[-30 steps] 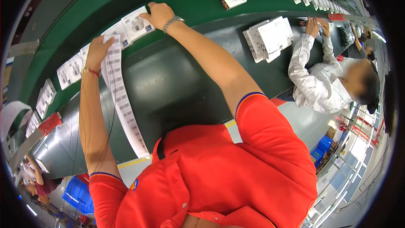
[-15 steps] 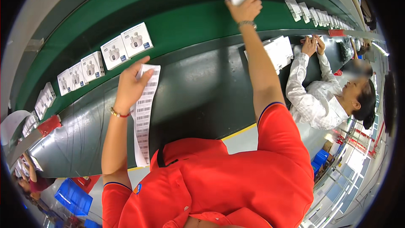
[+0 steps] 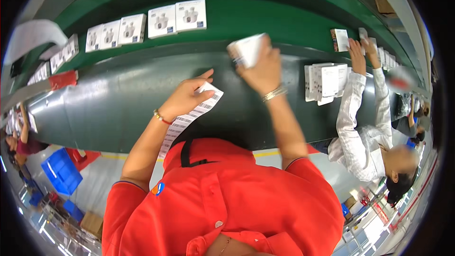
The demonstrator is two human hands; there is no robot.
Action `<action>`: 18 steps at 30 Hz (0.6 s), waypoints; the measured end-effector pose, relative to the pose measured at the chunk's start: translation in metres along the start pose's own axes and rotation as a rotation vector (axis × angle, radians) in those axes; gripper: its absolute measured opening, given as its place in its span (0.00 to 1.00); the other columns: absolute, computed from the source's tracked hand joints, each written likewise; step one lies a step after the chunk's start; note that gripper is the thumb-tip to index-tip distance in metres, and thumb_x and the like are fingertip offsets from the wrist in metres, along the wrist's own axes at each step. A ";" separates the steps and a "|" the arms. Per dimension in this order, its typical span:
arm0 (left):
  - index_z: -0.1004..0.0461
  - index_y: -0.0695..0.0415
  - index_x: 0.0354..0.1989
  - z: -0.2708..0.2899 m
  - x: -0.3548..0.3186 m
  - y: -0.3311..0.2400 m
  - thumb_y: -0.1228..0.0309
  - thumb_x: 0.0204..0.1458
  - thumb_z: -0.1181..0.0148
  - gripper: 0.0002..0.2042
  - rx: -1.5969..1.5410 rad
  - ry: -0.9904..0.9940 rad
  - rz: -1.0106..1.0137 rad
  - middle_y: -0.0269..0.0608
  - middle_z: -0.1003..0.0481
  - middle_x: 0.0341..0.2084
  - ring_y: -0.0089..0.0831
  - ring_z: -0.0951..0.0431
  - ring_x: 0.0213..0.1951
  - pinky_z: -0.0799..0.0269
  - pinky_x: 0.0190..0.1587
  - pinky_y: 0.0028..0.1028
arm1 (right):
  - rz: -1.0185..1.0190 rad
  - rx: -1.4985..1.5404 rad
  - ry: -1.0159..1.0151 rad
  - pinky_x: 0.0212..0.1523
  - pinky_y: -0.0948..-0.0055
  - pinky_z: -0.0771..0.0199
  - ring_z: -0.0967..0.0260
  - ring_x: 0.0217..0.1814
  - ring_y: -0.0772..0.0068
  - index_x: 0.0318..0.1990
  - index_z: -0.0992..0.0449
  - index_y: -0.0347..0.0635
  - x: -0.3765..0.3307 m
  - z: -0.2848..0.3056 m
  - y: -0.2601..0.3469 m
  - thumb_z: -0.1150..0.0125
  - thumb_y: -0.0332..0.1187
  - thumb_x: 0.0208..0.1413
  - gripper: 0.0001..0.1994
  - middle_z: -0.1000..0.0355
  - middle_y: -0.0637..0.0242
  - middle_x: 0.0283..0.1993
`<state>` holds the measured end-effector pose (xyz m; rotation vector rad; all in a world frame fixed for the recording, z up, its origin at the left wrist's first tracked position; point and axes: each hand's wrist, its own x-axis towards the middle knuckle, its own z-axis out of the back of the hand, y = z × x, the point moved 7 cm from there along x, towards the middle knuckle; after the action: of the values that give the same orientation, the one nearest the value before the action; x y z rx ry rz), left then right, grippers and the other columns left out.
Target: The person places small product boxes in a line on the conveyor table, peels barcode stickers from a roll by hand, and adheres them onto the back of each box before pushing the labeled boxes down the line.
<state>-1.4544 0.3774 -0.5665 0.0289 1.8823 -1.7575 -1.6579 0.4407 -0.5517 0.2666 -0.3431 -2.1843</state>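
My right hand (image 3: 262, 68) is closed around a small white box (image 3: 246, 50) and holds it just above the near edge of the green belt. Between the thumb and fingers of my left hand (image 3: 186, 97) is a strip of barcode labels (image 3: 187, 119), hanging down toward my lap. The two hands are a short way apart over the dark table ledge (image 3: 118, 90). Beyond my left hand, white earphone boxes (image 3: 191, 15) stand in a row on the green belt (image 3: 265, 16), pictures facing me.
On the right, a stack of white boxes (image 3: 327, 83) sits on the ledge. Beside it a co-worker in a white sleeve (image 3: 350, 109) reaches to boxes on the belt. A red piece (image 3: 63, 79) lies at the far left. A blue crate (image 3: 61, 170) is on the floor.
My right hand has brought the white box from the belt back toward me. My left hand has moved right with the label strip. The co-worker's hands have reached to the belt.
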 end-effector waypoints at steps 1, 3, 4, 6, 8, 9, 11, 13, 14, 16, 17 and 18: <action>0.27 0.66 0.42 -0.008 -0.003 0.008 0.74 0.53 0.44 0.10 -0.072 -0.006 0.025 0.49 0.42 0.62 0.31 0.35 0.57 0.36 0.51 0.25 | -0.068 0.039 0.091 0.51 0.56 0.38 0.39 0.46 0.44 0.63 0.53 0.33 -0.027 -0.019 0.020 0.30 0.44 0.30 0.52 0.39 0.38 0.48; 0.26 0.65 0.40 -0.014 -0.005 0.030 0.73 0.52 0.42 0.10 -0.168 -0.006 0.079 0.53 0.46 0.63 0.32 0.39 0.60 0.38 0.54 0.26 | -0.050 0.155 -0.017 0.48 0.55 0.37 0.40 0.45 0.43 0.63 0.53 0.33 -0.050 -0.032 0.040 0.29 0.44 0.31 0.52 0.38 0.39 0.45; 0.26 0.65 0.40 -0.015 -0.005 0.037 0.73 0.52 0.42 0.10 -0.169 -0.005 0.093 0.53 0.46 0.63 0.32 0.39 0.60 0.38 0.54 0.26 | -0.055 0.229 -0.020 0.48 0.55 0.37 0.40 0.45 0.43 0.63 0.53 0.33 -0.052 -0.034 0.042 0.29 0.44 0.31 0.52 0.38 0.39 0.45; 0.26 0.65 0.40 -0.012 -0.010 0.044 0.74 0.51 0.42 0.09 -0.227 -0.117 0.068 0.53 0.47 0.64 0.32 0.39 0.60 0.39 0.54 0.26 | -0.072 0.309 -0.144 0.46 0.56 0.37 0.40 0.44 0.43 0.63 0.53 0.33 -0.046 -0.014 0.026 0.28 0.44 0.33 0.51 0.38 0.39 0.44; 0.25 0.64 0.39 -0.007 -0.009 0.036 0.73 0.51 0.42 0.10 -0.207 -0.147 0.059 0.53 0.45 0.63 0.29 0.37 0.59 0.38 0.52 0.24 | -0.233 0.149 -0.237 0.45 0.55 0.37 0.40 0.44 0.44 0.63 0.52 0.32 -0.044 0.000 -0.008 0.29 0.50 0.35 0.51 0.39 0.39 0.48; 0.26 0.66 0.40 -0.007 -0.004 0.031 0.71 0.52 0.42 0.11 -0.159 -0.128 0.069 0.51 0.46 0.63 0.29 0.37 0.58 0.38 0.53 0.23 | -0.273 0.060 -0.238 0.46 0.54 0.37 0.40 0.44 0.44 0.63 0.52 0.32 -0.044 -0.004 -0.021 0.31 0.53 0.37 0.51 0.39 0.39 0.48; 0.26 0.68 0.40 -0.011 0.006 0.032 0.68 0.53 0.42 0.13 -0.035 -0.099 0.077 0.51 0.43 0.62 0.28 0.33 0.55 0.37 0.51 0.22 | -0.149 -0.049 -0.287 0.49 0.52 0.38 0.40 0.48 0.41 0.63 0.50 0.33 -0.056 -0.043 -0.043 0.38 0.60 0.42 0.49 0.42 0.36 0.52; 0.25 0.65 0.37 -0.007 0.013 0.031 0.68 0.51 0.41 0.12 0.058 -0.148 0.026 0.53 0.38 0.58 0.28 0.30 0.52 0.35 0.48 0.24 | -0.001 -0.076 -0.354 0.54 0.53 0.40 0.43 0.57 0.39 0.60 0.43 0.33 -0.069 -0.046 -0.024 0.39 0.55 0.46 0.41 0.45 0.37 0.58; 0.23 0.62 0.34 -0.005 0.013 0.028 0.67 0.50 0.40 0.10 0.155 -0.205 -0.028 0.56 0.34 0.54 0.28 0.27 0.49 0.34 0.46 0.25 | 0.058 -0.146 -0.397 0.55 0.54 0.40 0.44 0.59 0.40 0.58 0.39 0.32 -0.074 -0.038 -0.012 0.37 0.52 0.47 0.38 0.44 0.39 0.59; 0.22 0.61 0.30 0.002 0.009 0.017 0.65 0.49 0.38 0.10 0.287 -0.337 -0.177 0.50 0.22 0.34 0.24 0.25 0.33 0.32 0.35 0.26 | 0.123 0.197 -0.324 0.53 0.59 0.37 0.39 0.57 0.48 0.56 0.37 0.32 -0.077 -0.026 0.007 0.36 0.45 0.47 0.33 0.39 0.44 0.56; 0.22 0.63 0.32 0.004 0.010 0.010 0.65 0.50 0.39 0.11 0.226 -0.294 -0.067 0.44 0.22 0.32 0.19 0.27 0.30 0.33 0.33 0.22 | 0.172 0.536 -0.259 0.52 0.63 0.35 0.35 0.55 0.55 0.54 0.34 0.32 -0.080 -0.021 0.018 0.34 0.39 0.48 0.28 0.34 0.49 0.53; 0.22 0.65 0.34 0.003 0.011 0.009 0.65 0.51 0.39 0.13 0.167 -0.251 0.044 0.37 0.22 0.30 0.13 0.30 0.27 0.33 0.31 0.18 | -0.031 1.015 0.024 0.45 0.76 0.31 0.30 0.43 0.74 0.49 0.30 0.33 -0.084 -0.043 0.026 0.36 0.28 0.50 0.19 0.27 0.62 0.43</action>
<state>-1.4590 0.3723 -0.5790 -0.0836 1.5443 -1.7927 -1.5760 0.4872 -0.5779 0.8418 -1.4228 -1.8564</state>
